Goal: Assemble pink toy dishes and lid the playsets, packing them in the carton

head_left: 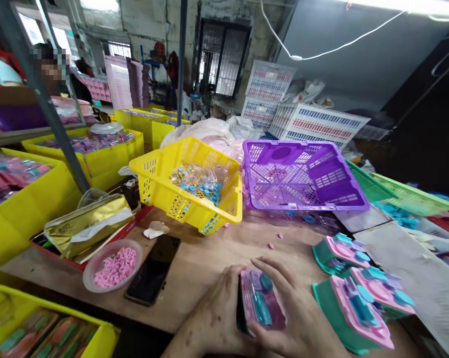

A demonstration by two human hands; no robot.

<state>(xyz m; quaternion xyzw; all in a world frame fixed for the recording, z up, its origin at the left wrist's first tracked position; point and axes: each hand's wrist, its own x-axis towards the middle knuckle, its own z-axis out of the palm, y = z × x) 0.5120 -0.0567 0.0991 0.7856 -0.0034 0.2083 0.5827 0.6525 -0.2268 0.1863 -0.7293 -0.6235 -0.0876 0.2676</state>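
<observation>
Near the table's front edge, a small pink plastic toy [254, 298] with teal parts on top and a dark side sits between my hands. My left hand [219, 303] grips its left side, fingers partly hidden behind it. Curved round its right side is my right hand [289, 308], thumb at the near end and fingers over the far end. To the right stand several similar toys, such as a pink-topped teal one [353, 313] close to my right hand. Two tiny pink pieces [271, 246] lie on the table beyond my hands.
A yellow basket [187, 209] of clear and blue parts stands ahead, beside a purple basket [306, 204]. On the left lie a bowl [92, 283] of small pink pieces, a phone [151, 271] and a gold packet [90, 223]. A metal post [56, 114] rises at left; a person sits beyond.
</observation>
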